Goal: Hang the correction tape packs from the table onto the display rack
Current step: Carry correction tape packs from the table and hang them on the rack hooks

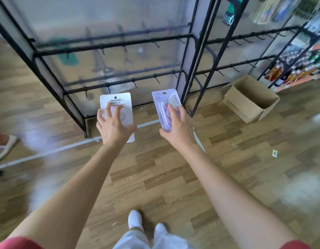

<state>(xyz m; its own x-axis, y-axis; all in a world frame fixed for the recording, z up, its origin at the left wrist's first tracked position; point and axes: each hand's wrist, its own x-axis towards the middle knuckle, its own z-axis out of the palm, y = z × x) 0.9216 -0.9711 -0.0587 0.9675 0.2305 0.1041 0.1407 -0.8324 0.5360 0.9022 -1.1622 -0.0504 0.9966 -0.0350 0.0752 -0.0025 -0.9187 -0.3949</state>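
Room: wood floor [164, 168], rack [110, 44] ahead of us
Left hand [115, 127]: grasps white pack [117, 100], just below rack's lowest bar
Right hand [179, 128]: grasps purple pack [161, 103], same level
Risk: we miss a hook [134, 84]; small hole, pack drops

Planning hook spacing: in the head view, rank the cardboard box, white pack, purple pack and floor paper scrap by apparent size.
1. cardboard box, largest though farther off.
2. white pack and purple pack: near alike, not ranked.
3. paper scrap, smallest.
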